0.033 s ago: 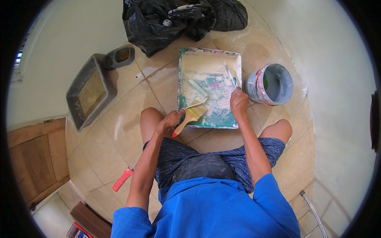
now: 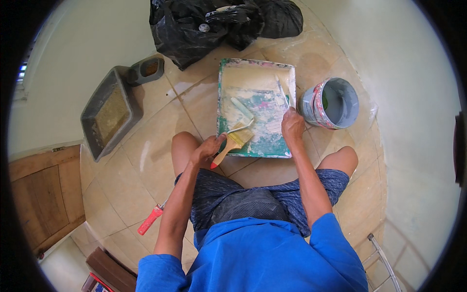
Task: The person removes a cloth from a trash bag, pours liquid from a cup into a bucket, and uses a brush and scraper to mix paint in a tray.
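Observation:
A paint tray [image 2: 220, 97] lies on the floor before my crossed legs, its far end filled with cream paint and its ramp smeared green and white. My left hand [image 2: 210, 147] is closed at the tray's near left edge around the handle end of a small paint roller [image 2: 240, 108], whose sleeve rests on the ramp. Beside that hand, a wide paintbrush [image 2: 237, 140] lies over the edge, its wooden handle red-tipped. At the tray's right rim, my right hand [image 2: 293, 127] grips a thin, pale, paint-smeared tool [image 2: 280, 88]; its kind is unclear, and its tip points toward the paint.
A paint bucket [image 2: 311, 107] stands right of the tray. Black plastic bags [image 2: 189, 34] lie beyond it. At left are a grey litter-like tray [image 2: 134, 109] and a double bowl [image 2: 151, 69]. A red handle [image 2: 150, 221] shows by my left forearm; a metal ladder [image 2: 384, 260] is at lower right.

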Demonstrator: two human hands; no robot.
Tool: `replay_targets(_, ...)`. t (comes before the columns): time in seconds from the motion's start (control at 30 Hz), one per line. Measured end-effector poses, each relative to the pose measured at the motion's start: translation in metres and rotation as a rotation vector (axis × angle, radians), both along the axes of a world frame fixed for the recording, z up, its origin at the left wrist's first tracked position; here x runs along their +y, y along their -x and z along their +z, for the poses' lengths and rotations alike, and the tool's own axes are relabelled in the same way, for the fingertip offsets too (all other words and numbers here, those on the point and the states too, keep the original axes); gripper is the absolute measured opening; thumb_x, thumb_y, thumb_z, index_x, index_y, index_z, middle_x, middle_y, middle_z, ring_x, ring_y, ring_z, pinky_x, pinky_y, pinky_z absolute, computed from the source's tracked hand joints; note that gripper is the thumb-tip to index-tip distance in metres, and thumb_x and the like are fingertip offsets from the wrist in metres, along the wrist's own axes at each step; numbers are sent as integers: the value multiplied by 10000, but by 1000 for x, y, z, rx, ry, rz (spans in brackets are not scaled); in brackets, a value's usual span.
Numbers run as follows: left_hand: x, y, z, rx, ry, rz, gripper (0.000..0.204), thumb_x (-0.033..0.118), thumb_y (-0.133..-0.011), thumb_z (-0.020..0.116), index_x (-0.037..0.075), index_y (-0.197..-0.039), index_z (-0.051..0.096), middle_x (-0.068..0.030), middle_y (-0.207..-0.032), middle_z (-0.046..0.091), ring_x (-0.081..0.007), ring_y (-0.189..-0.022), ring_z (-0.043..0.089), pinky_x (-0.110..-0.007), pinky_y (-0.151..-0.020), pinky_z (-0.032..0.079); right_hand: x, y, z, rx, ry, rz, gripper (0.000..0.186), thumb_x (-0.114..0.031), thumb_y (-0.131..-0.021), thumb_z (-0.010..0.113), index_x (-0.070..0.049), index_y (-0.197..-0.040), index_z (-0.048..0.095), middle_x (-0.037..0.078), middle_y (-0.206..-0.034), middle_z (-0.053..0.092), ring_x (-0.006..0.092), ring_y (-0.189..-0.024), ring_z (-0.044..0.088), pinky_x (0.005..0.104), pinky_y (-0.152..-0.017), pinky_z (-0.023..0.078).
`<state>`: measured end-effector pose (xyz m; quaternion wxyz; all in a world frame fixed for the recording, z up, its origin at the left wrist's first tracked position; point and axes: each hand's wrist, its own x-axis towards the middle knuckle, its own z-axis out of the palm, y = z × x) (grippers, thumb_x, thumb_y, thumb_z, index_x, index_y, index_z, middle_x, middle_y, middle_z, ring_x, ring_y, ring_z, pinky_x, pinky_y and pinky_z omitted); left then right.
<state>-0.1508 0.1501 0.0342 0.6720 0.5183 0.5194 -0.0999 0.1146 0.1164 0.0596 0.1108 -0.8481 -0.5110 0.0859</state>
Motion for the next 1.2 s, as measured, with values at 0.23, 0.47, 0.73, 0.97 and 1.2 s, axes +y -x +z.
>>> replay_targets(0.23,-2,3,-8,21,-69,-21,770,565,-848,276,-150,-1061,466,-278,-979,540,-341,-918,515,-367,-835,371,-2,9,-12,24,-119,165,170,-86,-810,412,20,-759,534,215,-654,580,341,-626,596,408,-555,475)
replay_targets(0.47,1,-1,2,9,-65,-36,814,594,-840,266,-164,-1071,453,-297,-994,526,-354,-962,496,-364,-861,353,-2,6,-25,39,-91,130,156,-101,-806,435,9,-730,516,233,-617,546,367,-625,576,431,-524,437)
replay_targets(0.73,-2,-1,-4,40,-121,-35,738,541,-855,277,-143,-1031,492,-307,-972,536,-372,-965,509,-372,-844,367,-9,-8,-11,-44,-36,6,177,-102,-804,416,2,-741,545,230,-625,566,352,-595,588,427,-523,456)
replay_targets(0.97,2,-2,6,48,-62,-51,806,587,-840,278,-159,-1102,436,-323,-1058,494,-376,-1027,473,-356,-897,332,-11,-11,2,0,-147,24,166,-103,-782,454,17,-694,527,235,-608,554,377,-605,576,448,-523,441)
replay_targets(1.2,-1,-1,10,30,-133,-19,765,554,-848,284,-159,-1054,468,-323,-1007,519,-375,-987,496,-361,-867,355,-13,-10,13,-14,-97,91,192,-105,-781,444,18,-669,538,241,-608,552,388,-599,572,456,-534,447)
